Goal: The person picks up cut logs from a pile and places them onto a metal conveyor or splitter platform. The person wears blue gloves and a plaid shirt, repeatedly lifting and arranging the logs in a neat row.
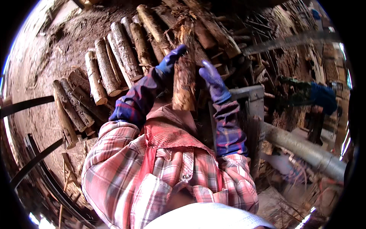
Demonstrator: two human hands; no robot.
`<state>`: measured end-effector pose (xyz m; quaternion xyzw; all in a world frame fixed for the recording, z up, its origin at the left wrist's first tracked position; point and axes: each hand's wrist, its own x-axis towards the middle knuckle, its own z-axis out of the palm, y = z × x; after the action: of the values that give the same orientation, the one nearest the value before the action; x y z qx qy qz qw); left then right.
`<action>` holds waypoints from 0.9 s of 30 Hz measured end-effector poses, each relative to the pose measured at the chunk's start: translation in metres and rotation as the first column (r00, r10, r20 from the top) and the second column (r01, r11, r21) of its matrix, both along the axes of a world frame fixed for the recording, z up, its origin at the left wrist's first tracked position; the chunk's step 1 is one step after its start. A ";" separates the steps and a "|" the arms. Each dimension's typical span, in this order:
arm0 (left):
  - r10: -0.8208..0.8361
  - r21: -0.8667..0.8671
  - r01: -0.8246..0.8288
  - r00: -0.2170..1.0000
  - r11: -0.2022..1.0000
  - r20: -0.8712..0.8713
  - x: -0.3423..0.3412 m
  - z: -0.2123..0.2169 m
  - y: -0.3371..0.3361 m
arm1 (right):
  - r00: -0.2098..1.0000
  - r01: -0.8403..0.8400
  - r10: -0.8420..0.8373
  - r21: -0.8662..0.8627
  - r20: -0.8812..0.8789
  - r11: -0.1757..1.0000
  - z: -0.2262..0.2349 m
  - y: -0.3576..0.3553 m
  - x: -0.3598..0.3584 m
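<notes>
A thick bark-covered log (184,82) points lengthwise toward me in front of my chest, its near end pale and stripped. My left hand (171,60), in a blue-purple glove, lies against the log's left side with its fingers curled over the edge; its thumb is hidden. On the other side, my right hand (214,81), gloved in purple, has its fingers stretched out, slightly apart from the log. Plaid sleeve covers reach up to both gloves.
Cut logs (122,49) lie in a row on the ground to the left and ahead. A metal frame (249,93) stands right of my right forearm, with a grey pipe (305,150) beyond. Another person in blue (322,98) is at the far right.
</notes>
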<state>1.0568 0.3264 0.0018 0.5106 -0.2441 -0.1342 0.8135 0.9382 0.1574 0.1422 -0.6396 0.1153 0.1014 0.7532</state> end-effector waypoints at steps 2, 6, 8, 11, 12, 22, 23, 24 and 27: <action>-0.217 -0.006 0.219 0.961 0.976 -0.170 -0.031 0.030 -0.027 | 0.997 0.067 -0.064 -0.061 0.046 0.996 -0.006 -0.032 -0.015; -0.503 -0.388 0.373 0.802 0.843 -0.322 -0.144 0.094 -0.088 | 0.966 0.210 -0.215 0.047 0.147 0.977 0.019 -0.060 -0.062; -0.178 0.211 0.139 0.967 0.968 0.182 -0.204 0.122 -0.110 | 0.934 0.266 -0.269 0.047 0.233 0.963 0.017 -0.090 -0.109; -0.192 0.086 0.172 0.848 0.981 0.494 -0.252 0.118 -0.152 | 0.918 0.288 -0.290 0.050 0.271 0.956 0.010 -0.137 -0.171; -0.248 0.043 0.250 0.898 0.967 0.364 -0.264 0.131 -0.163 | 0.907 0.327 -0.309 -0.017 0.288 0.945 0.010 -0.145 -0.187; -0.611 -0.146 0.640 0.765 0.754 0.204 -0.326 0.248 -0.196 | 0.872 0.396 0.132 -0.838 0.472 0.376 0.124 -0.257 -0.330; -0.544 -0.089 0.562 0.823 0.823 0.166 -0.315 0.244 -0.196 | 0.895 0.343 0.130 -0.845 0.426 0.410 0.138 -0.245 -0.330; -0.493 -0.052 0.499 0.865 0.865 0.091 -0.305 0.238 -0.190 | 0.887 0.436 -0.202 -0.610 0.415 0.661 0.143 -0.224 -0.327; -0.283 0.089 0.273 0.951 0.958 0.123 -0.288 0.189 -0.157 | 0.937 0.349 -0.190 -0.811 0.293 0.470 0.047 -0.248 -0.338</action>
<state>0.7688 0.1691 0.1904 0.5074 -0.3628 -0.2212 0.7496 0.6000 -0.0909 0.1894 -0.9049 0.1878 -0.1408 0.3550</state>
